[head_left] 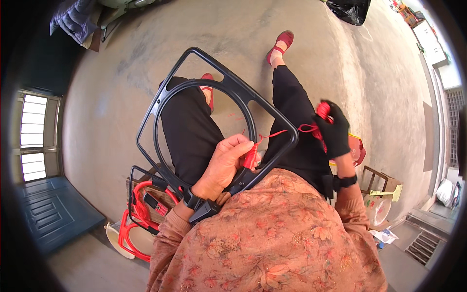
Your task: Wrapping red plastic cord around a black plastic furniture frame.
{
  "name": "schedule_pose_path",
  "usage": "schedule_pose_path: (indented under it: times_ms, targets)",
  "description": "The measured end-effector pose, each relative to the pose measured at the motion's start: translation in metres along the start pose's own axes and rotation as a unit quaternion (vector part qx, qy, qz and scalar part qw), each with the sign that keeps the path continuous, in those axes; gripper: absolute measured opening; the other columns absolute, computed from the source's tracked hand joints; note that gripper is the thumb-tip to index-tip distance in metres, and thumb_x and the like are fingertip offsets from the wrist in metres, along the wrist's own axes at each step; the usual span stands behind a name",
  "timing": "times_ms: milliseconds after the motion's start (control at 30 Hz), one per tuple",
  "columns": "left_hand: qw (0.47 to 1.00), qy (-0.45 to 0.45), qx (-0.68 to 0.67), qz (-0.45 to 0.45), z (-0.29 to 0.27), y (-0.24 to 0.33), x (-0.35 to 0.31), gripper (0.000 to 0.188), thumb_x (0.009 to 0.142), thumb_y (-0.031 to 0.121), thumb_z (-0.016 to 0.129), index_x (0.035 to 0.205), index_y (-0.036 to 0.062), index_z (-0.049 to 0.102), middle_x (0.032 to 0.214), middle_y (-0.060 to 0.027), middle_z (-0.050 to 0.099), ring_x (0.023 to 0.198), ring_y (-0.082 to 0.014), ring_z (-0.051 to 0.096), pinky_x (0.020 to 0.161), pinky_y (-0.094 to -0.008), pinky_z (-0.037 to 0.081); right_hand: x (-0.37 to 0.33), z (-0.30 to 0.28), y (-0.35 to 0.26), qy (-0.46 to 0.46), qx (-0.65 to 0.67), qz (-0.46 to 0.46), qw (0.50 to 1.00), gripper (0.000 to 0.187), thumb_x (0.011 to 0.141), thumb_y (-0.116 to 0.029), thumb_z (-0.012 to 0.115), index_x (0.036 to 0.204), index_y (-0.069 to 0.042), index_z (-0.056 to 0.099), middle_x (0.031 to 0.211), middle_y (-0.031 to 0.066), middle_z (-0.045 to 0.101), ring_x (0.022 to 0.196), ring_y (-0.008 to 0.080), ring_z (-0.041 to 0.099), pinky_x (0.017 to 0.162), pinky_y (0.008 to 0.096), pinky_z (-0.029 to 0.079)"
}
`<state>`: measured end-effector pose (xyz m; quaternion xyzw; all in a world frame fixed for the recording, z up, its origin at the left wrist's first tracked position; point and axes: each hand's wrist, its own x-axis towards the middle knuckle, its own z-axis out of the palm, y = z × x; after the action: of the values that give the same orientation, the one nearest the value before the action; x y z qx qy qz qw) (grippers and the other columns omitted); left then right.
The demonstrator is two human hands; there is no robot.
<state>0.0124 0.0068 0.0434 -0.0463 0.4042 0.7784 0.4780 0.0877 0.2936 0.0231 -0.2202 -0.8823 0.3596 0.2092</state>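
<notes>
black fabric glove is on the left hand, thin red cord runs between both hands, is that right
Wrong hand: the head view shows the black fabric glove on the right hand, not the left hand. The thin red cord runs between both hands.

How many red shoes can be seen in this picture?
2: one red strapped shoe right of the picture's top centre; another red strapped shoe, lower and left, partly behind the black frame with round opening.

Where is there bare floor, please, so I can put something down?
Bare floor shows between the purple cloth and the right shoe, beyond the black frame; another patch lies between that shoe and the black bag. Crowded: beside the left sleeve, with red things, and beside the right sleeve.
</notes>
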Motion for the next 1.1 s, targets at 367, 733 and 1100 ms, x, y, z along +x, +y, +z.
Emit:
schedule_pose_path:
  times_ms: [367, 733, 1100]
  targets:
    - [0.985, -0.055, -0.129, -0.101, -0.015, -0.013, 0.005, 0.019, 0.091, 0.014, 0.058, 0.101, -0.0013, 0.058, 0.087, -0.0153, 0.064, 0.073, -0.0207, 0.064, 0.065, -0.0331, 0.054, -0.007, 0.039, -0.112, -0.191, 0.304, 0.036, 0.932, 0.041, 0.084, -0.014, 0.063, 0.120, 0.001, 0.051, 0.110, 0.0097, 0.059, 0.099, 0.0159, 0.057, 0.087, 0.0283, 0.045]
    - [0.995, -0.017, -0.078, 0.054, -0.015, -0.024, 0.003, 0.020, 0.080, 0.007, 0.070, 0.100, 0.0024, 0.066, 0.097, -0.0028, 0.067, 0.088, -0.0116, 0.062, 0.084, -0.0273, 0.049, 0.001, 0.037, -0.106, -0.333, 0.361, 0.065, 0.869, 0.037, 0.083, -0.015, 0.064, 0.115, 0.001, 0.053, 0.100, 0.0072, 0.061, 0.091, 0.0137, 0.057, 0.082, 0.0269, 0.045]
    - [1.000, -0.015, -0.015, -0.006, -0.004, -0.002, 0.000, 0.017, 0.092, 0.020, 0.058, 0.090, 0.0030, 0.060, 0.076, -0.0070, 0.064, 0.064, -0.0109, 0.061, 0.058, -0.0222, 0.051, -0.037, -0.004, 0.015, -0.162, 0.137, -0.020, 0.977, 0.033, 0.090, -0.018, 0.057, 0.117, -0.001, 0.053, 0.099, 0.0066, 0.060, 0.092, 0.0173, 0.057, 0.085, 0.0294, 0.045]
